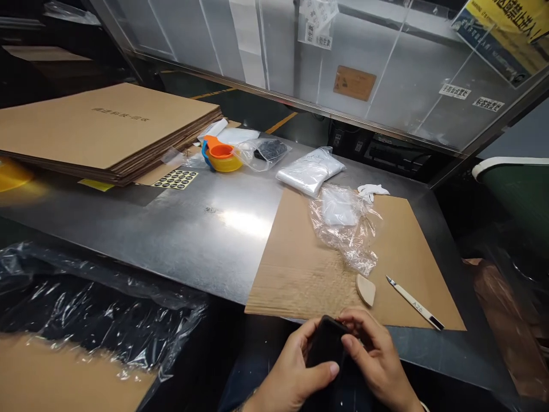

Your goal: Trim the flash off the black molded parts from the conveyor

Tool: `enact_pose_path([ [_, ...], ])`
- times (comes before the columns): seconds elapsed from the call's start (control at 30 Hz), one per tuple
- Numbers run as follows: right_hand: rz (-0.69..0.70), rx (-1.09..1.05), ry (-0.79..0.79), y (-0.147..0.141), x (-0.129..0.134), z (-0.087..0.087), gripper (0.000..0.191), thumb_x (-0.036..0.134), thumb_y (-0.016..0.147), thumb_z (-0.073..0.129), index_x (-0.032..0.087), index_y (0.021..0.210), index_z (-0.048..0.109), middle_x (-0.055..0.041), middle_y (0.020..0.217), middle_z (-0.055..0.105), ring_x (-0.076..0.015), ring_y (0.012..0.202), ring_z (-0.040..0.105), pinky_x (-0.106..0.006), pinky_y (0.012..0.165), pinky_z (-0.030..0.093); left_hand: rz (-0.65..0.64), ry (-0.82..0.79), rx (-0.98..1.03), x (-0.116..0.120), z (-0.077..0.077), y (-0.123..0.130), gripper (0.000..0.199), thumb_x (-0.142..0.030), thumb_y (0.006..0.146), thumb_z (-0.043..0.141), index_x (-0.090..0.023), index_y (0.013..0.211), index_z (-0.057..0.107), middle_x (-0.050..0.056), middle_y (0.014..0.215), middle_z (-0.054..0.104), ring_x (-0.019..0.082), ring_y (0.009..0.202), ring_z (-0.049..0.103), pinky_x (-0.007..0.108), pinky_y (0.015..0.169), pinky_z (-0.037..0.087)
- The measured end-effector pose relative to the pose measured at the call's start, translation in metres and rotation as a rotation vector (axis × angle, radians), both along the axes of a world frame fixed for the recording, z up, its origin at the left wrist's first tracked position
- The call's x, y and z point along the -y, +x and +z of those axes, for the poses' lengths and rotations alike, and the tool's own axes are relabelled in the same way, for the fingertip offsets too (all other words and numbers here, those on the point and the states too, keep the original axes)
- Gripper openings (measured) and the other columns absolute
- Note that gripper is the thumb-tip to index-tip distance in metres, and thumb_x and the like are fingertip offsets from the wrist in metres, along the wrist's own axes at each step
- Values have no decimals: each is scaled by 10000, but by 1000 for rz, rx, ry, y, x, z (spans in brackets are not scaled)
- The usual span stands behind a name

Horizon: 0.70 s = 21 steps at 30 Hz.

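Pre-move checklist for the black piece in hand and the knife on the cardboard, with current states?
1. Black piece held: ok, left hand grips it, right hand's fingers at its upper edge.
2. Knife set down: ok, on the cardboard sheet, clear of both hands.
3. Knife blade covered: not ok, looks bare.
4. Beige wedge set down: ok, on the sheet beside the knife.
5. Sheet free of packaging: not ok, crumpled clear plastic bag on it.
6. Underside of black piece clean: cannot tell, hidden from view.
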State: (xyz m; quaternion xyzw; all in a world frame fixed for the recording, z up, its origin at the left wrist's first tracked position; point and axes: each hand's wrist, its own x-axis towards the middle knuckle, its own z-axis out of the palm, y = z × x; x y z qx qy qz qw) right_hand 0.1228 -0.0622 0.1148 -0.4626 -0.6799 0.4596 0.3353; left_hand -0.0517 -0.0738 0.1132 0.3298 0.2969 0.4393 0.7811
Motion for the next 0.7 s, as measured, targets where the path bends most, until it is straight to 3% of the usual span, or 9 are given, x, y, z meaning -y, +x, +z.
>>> enact_pose_path([
  [0.17, 30, -162, -105, 0, 1, 2, 133, 299, 865, 547, 291, 996, 570, -18, 950, 514, -148, 855, 513, -246, 705, 434, -22, 10, -37, 4, 7, -1, 345, -260, 722, 697, -204, 1048, 598, 57, 1038, 618, 226, 1026, 522, 342, 926, 361],
  [0.37, 23, -279, -152, -2, 0, -2, 98, 302, 846, 576, 279, 940, 593, -22, 907, 520, -148, 846, 506, -241, 681, 439, -102, -86, -44, 6, 12, -3, 411, -317, 717, 705, -194, 1081, 558, 71, 1048, 583, 213, 959, 525, 338, 851, 383],
  [0.57, -2, -446, -264, -3, 2, -8, 58, 297, 833, 597, 243, 843, 578, -15, 893, 512, -91, 659, 510, -186, 512, 447, -125, -112, -66, 7, 8, -3, 385, -365, 713, 703, -179, 1020, 561, 68, 968, 569, 224, 942, 518, 341, 813, 392],
  [0.7, 10, -442, -275, -2, 2, -9, 85, 281, 829, 605, 249, 906, 617, -10, 892, 505, -70, 614, 514, -184, 500, 462, -117, -113, -76, 8, 4, -1, 402, -372, 721, 691, -191, 1054, 559, 70, 1006, 570, 234, 983, 511, 347, 830, 393],
])
